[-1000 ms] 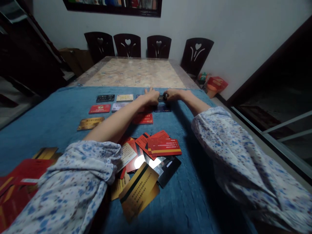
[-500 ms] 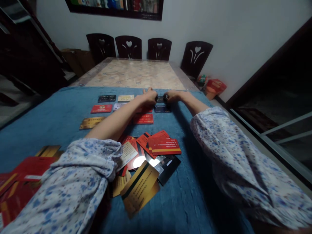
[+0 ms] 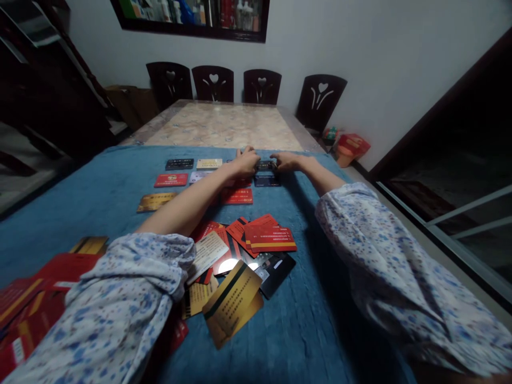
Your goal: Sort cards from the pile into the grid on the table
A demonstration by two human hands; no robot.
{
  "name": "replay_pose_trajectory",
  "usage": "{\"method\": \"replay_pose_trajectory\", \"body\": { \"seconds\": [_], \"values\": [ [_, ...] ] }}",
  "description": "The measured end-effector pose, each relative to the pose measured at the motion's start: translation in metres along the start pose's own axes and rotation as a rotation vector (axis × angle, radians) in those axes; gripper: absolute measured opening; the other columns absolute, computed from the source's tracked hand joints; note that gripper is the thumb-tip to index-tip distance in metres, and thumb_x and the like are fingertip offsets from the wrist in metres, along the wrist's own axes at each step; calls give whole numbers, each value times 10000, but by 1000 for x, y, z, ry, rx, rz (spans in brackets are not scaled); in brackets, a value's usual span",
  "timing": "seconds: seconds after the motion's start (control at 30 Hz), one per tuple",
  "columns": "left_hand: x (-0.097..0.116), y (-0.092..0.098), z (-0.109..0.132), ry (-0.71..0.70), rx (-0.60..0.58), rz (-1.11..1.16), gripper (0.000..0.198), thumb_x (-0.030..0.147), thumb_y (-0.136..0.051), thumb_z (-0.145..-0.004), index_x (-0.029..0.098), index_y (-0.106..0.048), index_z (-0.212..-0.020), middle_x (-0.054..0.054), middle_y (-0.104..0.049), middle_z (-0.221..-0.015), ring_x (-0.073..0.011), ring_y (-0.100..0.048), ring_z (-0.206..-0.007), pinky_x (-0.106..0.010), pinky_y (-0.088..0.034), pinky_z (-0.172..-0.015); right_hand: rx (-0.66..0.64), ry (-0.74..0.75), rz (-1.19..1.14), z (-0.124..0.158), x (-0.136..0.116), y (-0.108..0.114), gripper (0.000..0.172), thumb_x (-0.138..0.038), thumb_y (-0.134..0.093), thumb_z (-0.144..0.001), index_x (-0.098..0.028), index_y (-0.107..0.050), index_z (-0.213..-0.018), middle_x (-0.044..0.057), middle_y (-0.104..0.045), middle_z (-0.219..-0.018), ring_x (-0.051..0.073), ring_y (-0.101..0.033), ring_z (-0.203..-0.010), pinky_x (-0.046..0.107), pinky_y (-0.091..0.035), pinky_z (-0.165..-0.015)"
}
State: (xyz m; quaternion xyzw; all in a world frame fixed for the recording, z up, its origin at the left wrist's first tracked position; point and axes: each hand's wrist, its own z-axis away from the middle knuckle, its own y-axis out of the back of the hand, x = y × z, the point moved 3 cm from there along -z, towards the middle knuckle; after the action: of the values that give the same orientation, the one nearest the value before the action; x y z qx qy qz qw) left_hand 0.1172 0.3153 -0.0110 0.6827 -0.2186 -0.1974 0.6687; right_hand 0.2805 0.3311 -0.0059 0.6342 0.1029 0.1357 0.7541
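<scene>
At the far end of the blue cloth, a dark card lies between my two hands. My left hand has its fingers closed at the card's left edge. My right hand bends its fingers around the right edge. Just nearer lies a dark blue card. Rows of cards run to the left, among them a black card, a cream card, a red card and a gold card. My left forearm hides part of these rows.
Close to me is a loose heap of cards, with a gold card and red cards. More red cards pile up at the left. The blue cloth covers the near table; chairs stand behind the bare tabletop.
The view has tilted up slightly. Both hands stay at the dark card; my right fingers have shifted a little, showing more of its right end.
</scene>
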Motion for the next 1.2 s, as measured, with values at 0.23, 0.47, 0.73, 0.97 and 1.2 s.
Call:
{"method": "replay_pose_trajectory", "body": {
  "seconds": [0.23, 0.47, 0.73, 0.97, 1.2],
  "values": [
    [4, 2, 23, -58, 49, 14, 517, 141, -517, -828, 172, -649, -1326, -169, -558, -1456, -370, -305, -1453, -571, -308, -1119, 157, 46, -18, 10, 7, -2, 657, -181, -624, -802, -137, -535, -1452, 162, -648, -1271, 271, -642, -1103, 339, -497, -930],
    [4, -6, 42, -106, 115, -38, 453, 135, -501, -860, 155, -648, -1288, -185, -590, -1412, -361, -344, -1429, -566, -345, -1050, 305, 111, -37, 33, -3, -6, 430, -183, -639, -818, -156, -632, -1247, 131, -625, -1160, 258, -601, -1022, 329, -473, -826],
    [16, -8, 72, -136, 168, -16, 438, 117, -507, -853, 174, -681, -1251, -165, -624, -1357, -361, -389, -1389, -564, -349, -1064, 355, 174, 13, 69, -24, -19, 294, -215, -602, -882, -191, -656, -1170, 132, -632, -1157, 265, -585, -985, 329, -410, -748],
    [33, -12, 101, -188, 172, 20, 376, 168, -560, -865, 176, -678, -1222, -162, -623, -1361, -369, -383, -1368, -575, -359, -1042, 381, 240, 3, 102, -33, -36, 214, -184, -559, -903, -199, -683, -1077, 126, -655, -1111, 258, -565, -961, 330, -370, -719],
    [47, -19, 133, -211, 170, 44, 350, 150, -544, -888, 182, -668, -1214, -161, -623, -1359, -354, -386, -1365, -580, -377, -1029, 429, 305, -31, 133, -46, -50, 151, -202, -547, -942, -213, -678, -1016, 103, -659, -1057, 234, -550, -935, 320, -333, -725]
  ]
}}
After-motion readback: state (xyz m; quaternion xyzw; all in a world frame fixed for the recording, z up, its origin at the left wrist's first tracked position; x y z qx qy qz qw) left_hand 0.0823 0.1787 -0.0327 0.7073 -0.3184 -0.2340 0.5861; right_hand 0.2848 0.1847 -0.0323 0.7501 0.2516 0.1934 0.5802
